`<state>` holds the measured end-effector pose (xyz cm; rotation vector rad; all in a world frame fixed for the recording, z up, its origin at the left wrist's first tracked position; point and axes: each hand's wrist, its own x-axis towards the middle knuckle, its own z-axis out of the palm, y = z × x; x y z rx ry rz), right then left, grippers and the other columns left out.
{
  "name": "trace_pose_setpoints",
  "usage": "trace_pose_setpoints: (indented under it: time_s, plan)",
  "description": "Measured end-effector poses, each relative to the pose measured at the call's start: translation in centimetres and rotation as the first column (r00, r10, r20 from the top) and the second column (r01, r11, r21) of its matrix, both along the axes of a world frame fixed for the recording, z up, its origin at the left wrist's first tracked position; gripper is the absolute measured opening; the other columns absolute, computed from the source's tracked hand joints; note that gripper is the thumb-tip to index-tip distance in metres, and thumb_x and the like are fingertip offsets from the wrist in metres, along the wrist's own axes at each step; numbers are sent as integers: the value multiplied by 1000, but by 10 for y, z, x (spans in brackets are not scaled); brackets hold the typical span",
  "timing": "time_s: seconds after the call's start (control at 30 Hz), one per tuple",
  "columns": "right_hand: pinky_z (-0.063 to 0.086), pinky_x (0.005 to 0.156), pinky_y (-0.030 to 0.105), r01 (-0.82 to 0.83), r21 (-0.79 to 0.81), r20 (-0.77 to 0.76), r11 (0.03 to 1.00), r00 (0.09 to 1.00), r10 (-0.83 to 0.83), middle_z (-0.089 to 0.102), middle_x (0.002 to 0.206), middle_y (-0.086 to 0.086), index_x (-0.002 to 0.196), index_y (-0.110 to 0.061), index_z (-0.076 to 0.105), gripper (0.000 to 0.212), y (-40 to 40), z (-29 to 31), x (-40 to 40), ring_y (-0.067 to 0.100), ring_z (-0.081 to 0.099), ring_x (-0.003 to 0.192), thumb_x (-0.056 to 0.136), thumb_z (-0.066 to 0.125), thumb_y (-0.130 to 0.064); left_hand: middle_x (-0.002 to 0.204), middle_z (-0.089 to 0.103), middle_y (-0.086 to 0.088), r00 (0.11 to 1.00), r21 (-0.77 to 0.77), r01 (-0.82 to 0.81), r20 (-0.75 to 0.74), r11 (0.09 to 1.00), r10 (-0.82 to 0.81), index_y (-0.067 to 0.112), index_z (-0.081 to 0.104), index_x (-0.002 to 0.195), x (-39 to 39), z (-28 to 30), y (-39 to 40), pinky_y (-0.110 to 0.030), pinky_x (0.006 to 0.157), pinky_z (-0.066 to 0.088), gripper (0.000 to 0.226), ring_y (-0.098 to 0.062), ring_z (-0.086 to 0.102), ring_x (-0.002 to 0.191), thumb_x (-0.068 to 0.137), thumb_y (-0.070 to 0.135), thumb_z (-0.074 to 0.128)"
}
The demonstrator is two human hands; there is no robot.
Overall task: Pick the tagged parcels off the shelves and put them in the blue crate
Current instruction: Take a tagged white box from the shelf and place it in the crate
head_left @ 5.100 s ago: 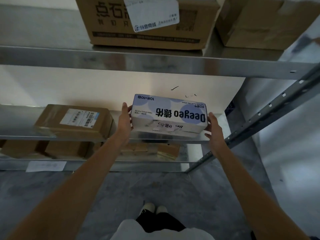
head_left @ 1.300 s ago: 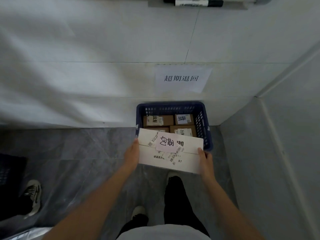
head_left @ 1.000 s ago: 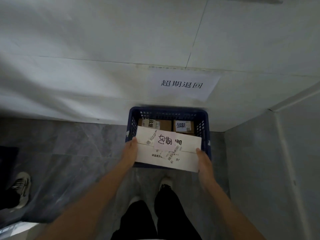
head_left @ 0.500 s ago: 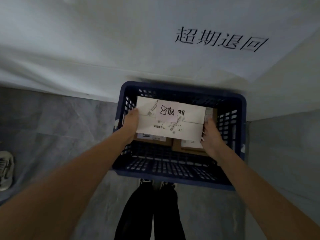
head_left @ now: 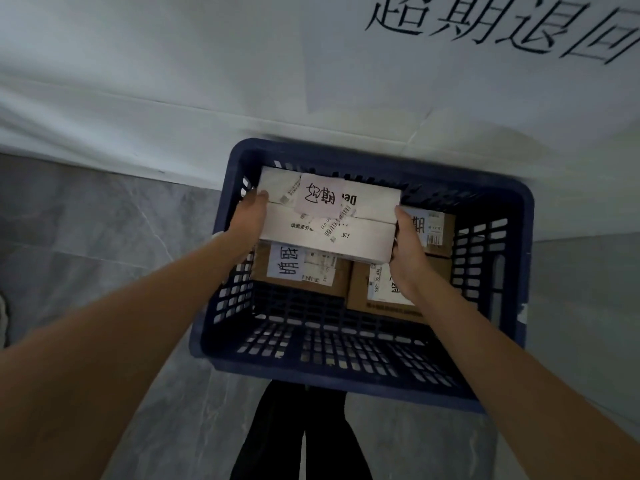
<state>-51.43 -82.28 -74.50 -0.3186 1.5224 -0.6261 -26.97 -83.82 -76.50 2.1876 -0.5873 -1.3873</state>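
Inside the blue crate, a white parcel with a handwritten pale tag on top is held low over the back half. My left hand grips its left end and my right hand grips its right end. Beneath it lie tagged brown cardboard parcels: one at the left, one at the front right partly behind my right wrist, and one at the back right. I cannot tell whether the white parcel rests on them.
The crate stands on grey floor tiles against a white wall bearing a paper sign with black characters. My dark trouser legs are just in front of the crate. The crate's front half shows bare lattice floor.
The view has come closer over the crate. Both hands have lowered the white parcel deeper into the crate, toward its back wall, over the brown parcels.
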Motion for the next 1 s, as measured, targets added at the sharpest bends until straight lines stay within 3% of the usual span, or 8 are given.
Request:
trace_pose_setpoints:
  time_s: [0.1,0.23,0.37,0.57,0.67,0.8,0.9,1.0]
  plan:
    - [50,74,27,-1,16,-10,1000,1000,1,65,113,-1,130,-29,52,45,-5,-1,-1,14,62,95,95,44,-56,117,56,-5,996,-35,87,36,996,-86,21,34,145,-6,3,4,-24,66,46,46,-10,56,81,102,38,36]
    - [53,83,33,-6,25,-12,1000,1000,7,66,109,-1,120,-33,53,41,-10,-3,0,15,64,94,92,46,-62,138,49,-10,979,-134,173,129,976,-156,16,31,147,-12,11,8,-43,91,53,51,-26,59,112,100,32,43]
    - [45,104,44,-55,45,-95,997,994,59,60,128,5,139,-26,44,63,-12,-3,6,22,59,111,90,44,-66,130,55,-7,973,-198,214,127,957,-191,13,39,140,-13,23,8,-23,69,52,43,-17,61,98,100,28,45]
    - [34,113,48,-113,67,-220,991,967,125,39,151,6,152,-26,24,80,-11,-3,11,27,43,133,88,40,-71,118,55,2,971,-198,227,116,953,-208,11,39,141,-5,27,11,-6,54,42,44,0,56,78,100,26,45]
    - [41,105,42,-107,49,-248,993,962,116,46,145,6,151,-24,26,76,-9,-3,9,24,50,123,90,39,-69,126,56,-3,972,-208,230,95,951,-215,14,39,141,-3,28,14,-12,57,45,43,-5,60,83,101,27,44]
    - [39,73,24,-126,-9,-325,992,939,116,41,148,3,152,-23,23,75,-5,11,9,13,47,106,93,39,-65,140,47,-5,974,-193,223,88,955,-209,17,24,151,-6,37,20,-12,55,45,56,-13,61,94,101,32,43]
    - [31,89,21,-212,-71,-416,975,894,164,29,157,3,154,-26,17,74,1,40,9,19,41,128,94,40,-61,119,57,2,966,-224,255,105,941,-237,20,29,150,-5,63,27,-10,49,46,53,-6,63,81,101,32,43]
    - [26,109,32,-385,-102,-534,917,799,276,22,160,5,155,-22,16,73,5,93,9,23,27,143,96,41,-58,124,59,-1,924,-250,370,194,895,-328,18,35,147,2,117,36,-27,80,53,48,-19,62,104,101,31,42]
